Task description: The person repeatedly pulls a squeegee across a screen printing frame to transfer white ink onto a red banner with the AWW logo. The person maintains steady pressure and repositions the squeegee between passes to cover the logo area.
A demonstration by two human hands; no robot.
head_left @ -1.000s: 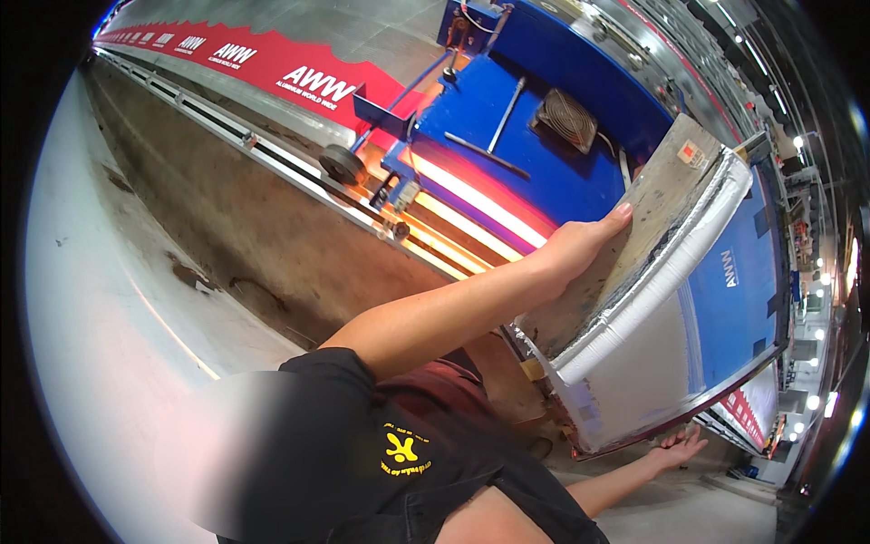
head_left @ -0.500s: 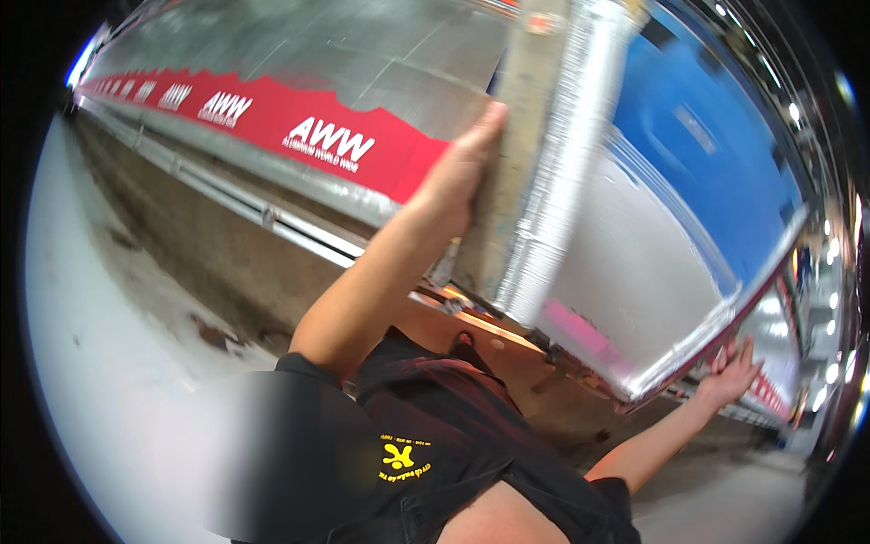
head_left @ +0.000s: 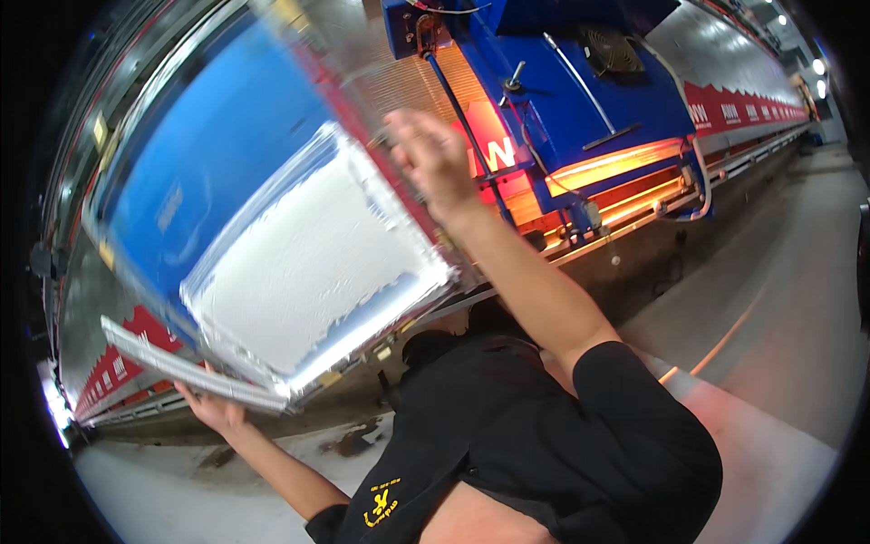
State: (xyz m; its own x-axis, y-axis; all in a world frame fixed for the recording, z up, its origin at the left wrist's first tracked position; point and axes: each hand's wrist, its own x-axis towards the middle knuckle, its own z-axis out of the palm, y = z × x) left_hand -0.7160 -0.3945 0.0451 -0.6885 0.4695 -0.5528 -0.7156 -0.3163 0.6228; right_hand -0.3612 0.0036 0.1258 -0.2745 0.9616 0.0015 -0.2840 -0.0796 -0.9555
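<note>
A screen printing frame [head_left: 399,186] with blue mesh and a pale, whitish panel is held up, tilted, in front of me. My left hand [head_left: 215,410] supports its lower left corner, the fingers partly hidden behind a long silver bar [head_left: 172,364] that runs along that edge. On the opposite side, my right hand [head_left: 433,168] has its fingers curled at the reddish right edge of the frame; they are somewhat blurred.
Right of the frame stands a blue machine [head_left: 580,100] with a fan and an orange-glowing heater strip [head_left: 625,172] beneath. A long metal-topped table with a red printed border [head_left: 752,107] extends away along a rail. Grey floor [head_left: 788,299] lies at right.
The frame has swung across to the left of the view as I turned. The blue machine with its glowing heater has come into sight at right. Both hands stay at the frame's sides.
</note>
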